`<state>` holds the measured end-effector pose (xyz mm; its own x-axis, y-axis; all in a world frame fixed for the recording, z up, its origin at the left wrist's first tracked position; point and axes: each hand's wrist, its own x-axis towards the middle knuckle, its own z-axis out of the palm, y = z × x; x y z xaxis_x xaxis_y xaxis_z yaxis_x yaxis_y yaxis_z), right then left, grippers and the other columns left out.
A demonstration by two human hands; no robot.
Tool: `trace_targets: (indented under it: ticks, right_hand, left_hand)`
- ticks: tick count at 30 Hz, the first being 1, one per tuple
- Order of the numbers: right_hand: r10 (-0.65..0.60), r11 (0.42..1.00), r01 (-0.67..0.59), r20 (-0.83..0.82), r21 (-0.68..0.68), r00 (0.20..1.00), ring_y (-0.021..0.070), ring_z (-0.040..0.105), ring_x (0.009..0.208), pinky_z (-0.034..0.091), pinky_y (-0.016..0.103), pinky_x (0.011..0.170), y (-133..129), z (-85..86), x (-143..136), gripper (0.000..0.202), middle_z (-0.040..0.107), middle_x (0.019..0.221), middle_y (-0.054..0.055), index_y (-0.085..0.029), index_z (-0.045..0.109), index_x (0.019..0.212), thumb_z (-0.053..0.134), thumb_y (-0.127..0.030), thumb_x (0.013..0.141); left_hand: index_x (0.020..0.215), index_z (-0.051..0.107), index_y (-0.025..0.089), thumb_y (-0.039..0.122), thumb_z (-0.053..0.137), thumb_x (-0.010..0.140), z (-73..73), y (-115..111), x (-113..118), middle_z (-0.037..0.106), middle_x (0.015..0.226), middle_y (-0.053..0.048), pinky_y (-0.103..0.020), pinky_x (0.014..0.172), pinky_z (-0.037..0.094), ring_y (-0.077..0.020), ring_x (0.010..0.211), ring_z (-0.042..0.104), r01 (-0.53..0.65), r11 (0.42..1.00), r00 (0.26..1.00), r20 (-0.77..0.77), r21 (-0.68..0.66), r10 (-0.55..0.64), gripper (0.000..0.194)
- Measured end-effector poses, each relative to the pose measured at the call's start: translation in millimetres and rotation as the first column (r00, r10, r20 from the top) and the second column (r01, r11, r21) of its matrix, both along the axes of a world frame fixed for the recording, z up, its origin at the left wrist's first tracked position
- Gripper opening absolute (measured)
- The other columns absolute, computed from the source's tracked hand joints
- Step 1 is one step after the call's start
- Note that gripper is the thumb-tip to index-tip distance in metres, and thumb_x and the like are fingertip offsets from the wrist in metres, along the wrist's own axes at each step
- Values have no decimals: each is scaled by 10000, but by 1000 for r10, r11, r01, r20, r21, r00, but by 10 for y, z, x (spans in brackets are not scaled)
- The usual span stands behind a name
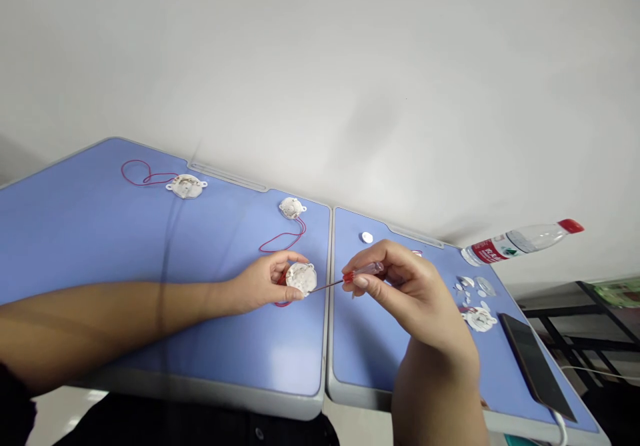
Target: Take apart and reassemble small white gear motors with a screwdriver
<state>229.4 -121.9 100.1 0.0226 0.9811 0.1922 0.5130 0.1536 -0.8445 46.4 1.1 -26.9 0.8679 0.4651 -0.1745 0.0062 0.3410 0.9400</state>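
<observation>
My left hand (273, 279) grips a round white part (301, 278) by its edge, with a red wire loop partly under the fingers. In my right hand (395, 279) is a screwdriver (367, 270) with a clear and red handle, held between thumb and fingers. Its thin shaft points left, and the tip is at the lower right edge of the white part. Whether the tip touches a screw is too small to tell. Farther back lie a similar white part (291, 208) with red wires and another (187, 186) at the left.
A small white disc (367, 237) lies behind my right hand. On the right table are a bottle with a red cap (523, 243), loose clear and white pieces (484, 287), a white part (480, 319) and a black phone (535, 366) with a cable. A seam divides the two blue tables.
</observation>
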Motion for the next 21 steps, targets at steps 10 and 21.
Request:
trace_targets:
  ticks: [10,21]
  right_hand:
    - [4,1000,-4,5,3,1000,149,643,647,522,276,577,7,0,-3,96,672,762,40,-185,624,840,640,-271,881]
    - [24,992,-43,153,120,988,151,646,690,536,291,637,-12,-70,-108,123,672,819,31,-215,626,1028,570,-199,920]
  left_hand:
    - [1131,513,184,252,820,617,-11,1,-2,643,918,-32,-315,698,475,-169,813,606,4,1000,1000,2,9,-4,603]
    - [1121,519,181,233,824,612,11,-8,1,646,872,-18,-299,660,479,-157,761,605,0,1000,1000,-11,3,0,596]
